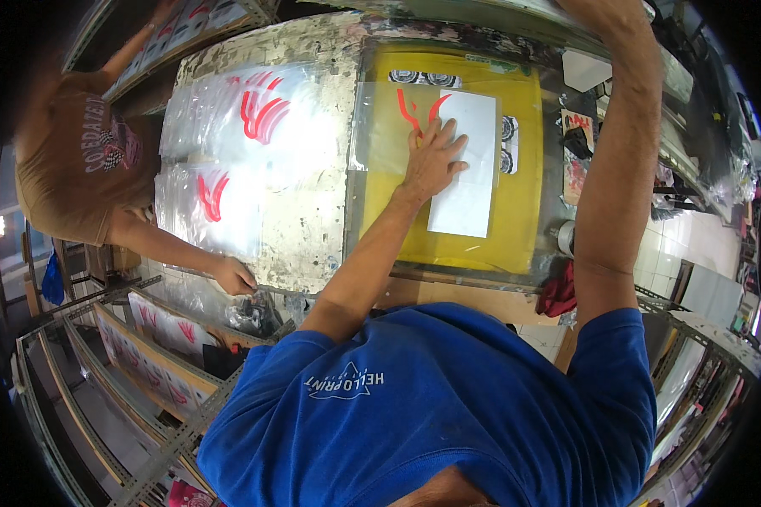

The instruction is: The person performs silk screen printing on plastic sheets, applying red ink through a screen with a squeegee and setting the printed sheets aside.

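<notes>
My left hand (435, 160) lies with fingers spread over a white paper sheet (475, 190). Its fingertips reach toward red curved strokes on a clear plastic sheet (380, 127), which sits beside and partly against the white paper. Both rest on a yellow board (516, 237). Small cards with black round prints (424, 79) lie at the board's far side and right side. High at the upper right, my right hand (604, 13) is stretched up to the frame's top edge, near a long frame or beam (499, 21); its fingers are cut off from view.
Left of the board, a worn pale table (304, 228) bears stacked clear sheets with red strokes (262, 114). A co-worker in a brown shirt (68, 169) stands there, one hand (235, 276) at the table's near corner. Metal racks (144, 422) with printed panels fill the lower left.
</notes>
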A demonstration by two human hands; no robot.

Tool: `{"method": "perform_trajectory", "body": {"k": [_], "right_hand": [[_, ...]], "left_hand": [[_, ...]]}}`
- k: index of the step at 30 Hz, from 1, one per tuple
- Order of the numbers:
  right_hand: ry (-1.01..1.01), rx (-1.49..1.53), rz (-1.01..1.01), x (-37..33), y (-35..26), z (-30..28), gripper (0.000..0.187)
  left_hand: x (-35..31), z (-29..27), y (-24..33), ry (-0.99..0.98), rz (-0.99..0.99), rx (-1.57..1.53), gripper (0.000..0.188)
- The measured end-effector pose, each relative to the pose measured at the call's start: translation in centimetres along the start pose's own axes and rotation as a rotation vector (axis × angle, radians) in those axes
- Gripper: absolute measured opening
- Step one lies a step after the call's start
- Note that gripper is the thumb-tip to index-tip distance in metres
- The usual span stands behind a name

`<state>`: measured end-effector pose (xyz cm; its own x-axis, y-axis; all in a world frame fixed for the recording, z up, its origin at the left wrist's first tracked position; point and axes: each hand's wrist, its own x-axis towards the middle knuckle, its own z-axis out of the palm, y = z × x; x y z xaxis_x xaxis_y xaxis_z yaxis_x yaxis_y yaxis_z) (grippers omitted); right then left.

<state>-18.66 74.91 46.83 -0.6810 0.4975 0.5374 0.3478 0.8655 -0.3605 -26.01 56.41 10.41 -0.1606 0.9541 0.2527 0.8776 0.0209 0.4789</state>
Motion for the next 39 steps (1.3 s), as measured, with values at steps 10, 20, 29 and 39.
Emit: {"method": "perform_trajectory", "body": {"k": [10, 20, 29, 39], "right_hand": [[0.018, -0.049, -0.002, -1.6, -3.0, -1.0, 0.040], [-0.016, 0.005, 0.065, -0.4, -0.5, 0.0, 0.038], [-0.010, -0.023, 0.045, -7.1, -4.5, -0.1, 0.041], [-0.183, 0.052, 0.106, -22.5, -2.1, 11.1, 0.043]], "left_hand": [[0.4, 0.2, 0.1, 0.032, 0.028, 0.044, 0.054], [0.7, 0.0, 0.4, 0.016, 0.007, 0.039, 0.053], [0.1, -12.9, 5.3, 0.764, -0.179, -0.875, 0.105], [-13.5, -7.7, 1.2, 0.558, -0.547, -0.896, 0.091]]}}
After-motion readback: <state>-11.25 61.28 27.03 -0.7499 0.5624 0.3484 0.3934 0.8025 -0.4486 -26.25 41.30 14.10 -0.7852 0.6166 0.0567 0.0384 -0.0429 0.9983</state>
